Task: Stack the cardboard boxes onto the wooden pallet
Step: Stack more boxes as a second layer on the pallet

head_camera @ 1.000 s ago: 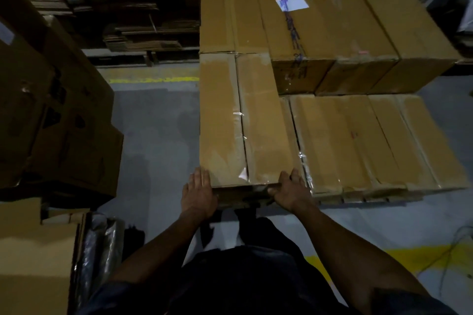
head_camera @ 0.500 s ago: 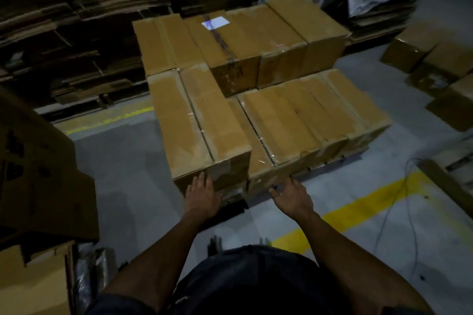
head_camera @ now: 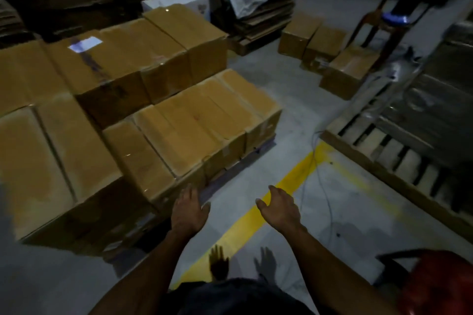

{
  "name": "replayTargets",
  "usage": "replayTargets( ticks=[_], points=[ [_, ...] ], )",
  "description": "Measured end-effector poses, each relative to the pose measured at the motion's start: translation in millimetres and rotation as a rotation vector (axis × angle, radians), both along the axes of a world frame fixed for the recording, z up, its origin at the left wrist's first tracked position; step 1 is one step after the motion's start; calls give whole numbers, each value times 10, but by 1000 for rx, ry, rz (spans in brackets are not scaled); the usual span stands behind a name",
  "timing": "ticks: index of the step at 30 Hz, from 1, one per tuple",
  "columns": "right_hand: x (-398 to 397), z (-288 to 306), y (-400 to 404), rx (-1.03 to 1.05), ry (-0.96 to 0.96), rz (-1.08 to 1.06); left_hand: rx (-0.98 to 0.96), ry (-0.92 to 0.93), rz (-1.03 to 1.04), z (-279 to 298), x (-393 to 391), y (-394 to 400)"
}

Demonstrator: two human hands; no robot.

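Observation:
Several taped brown cardboard boxes (head_camera: 194,125) lie stacked on a low wooden pallet (head_camera: 258,149) that fills the left half of the view; a taller row (head_camera: 143,54) stands behind the flat ones. My left hand (head_camera: 188,210) hovers with straight fingers just off the near corner of the stack, holding nothing. My right hand (head_camera: 280,208) hangs over the grey floor and a yellow line, fingers loosely spread, also holding nothing. Three loose boxes (head_camera: 330,56) sit on the floor at the far right.
A bare wooden pallet (head_camera: 399,158) lies at the right with wrapped goods behind it. A thin cable (head_camera: 323,186) trails across the floor by the yellow line (head_camera: 258,215). Flattened cardboard piles (head_camera: 263,20) and a chair (head_camera: 399,18) stand at the back. A red seat (head_camera: 440,284) is near right.
Both hands have come off the front box and drawn back. The view has swung to the right, bringing the loose floor boxes and the bare pallet into sight.

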State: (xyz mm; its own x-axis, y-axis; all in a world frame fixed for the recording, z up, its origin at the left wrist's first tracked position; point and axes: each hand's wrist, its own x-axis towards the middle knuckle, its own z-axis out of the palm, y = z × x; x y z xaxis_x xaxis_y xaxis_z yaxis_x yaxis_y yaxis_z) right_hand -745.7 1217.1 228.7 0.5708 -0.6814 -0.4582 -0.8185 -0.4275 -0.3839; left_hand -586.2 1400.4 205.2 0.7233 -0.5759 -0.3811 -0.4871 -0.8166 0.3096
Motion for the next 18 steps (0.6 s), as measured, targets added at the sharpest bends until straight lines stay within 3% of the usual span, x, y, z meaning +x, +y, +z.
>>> replayTargets(
  ticks=[9, 18],
  points=[
    [-310, 223, -1513, 0, -24, -69, -93, -4, -101, 222, -106, -1741],
    [297, -62, -3348, -21, -15, -142, -117, 35, -193, -131, 577, -3814]
  ],
)
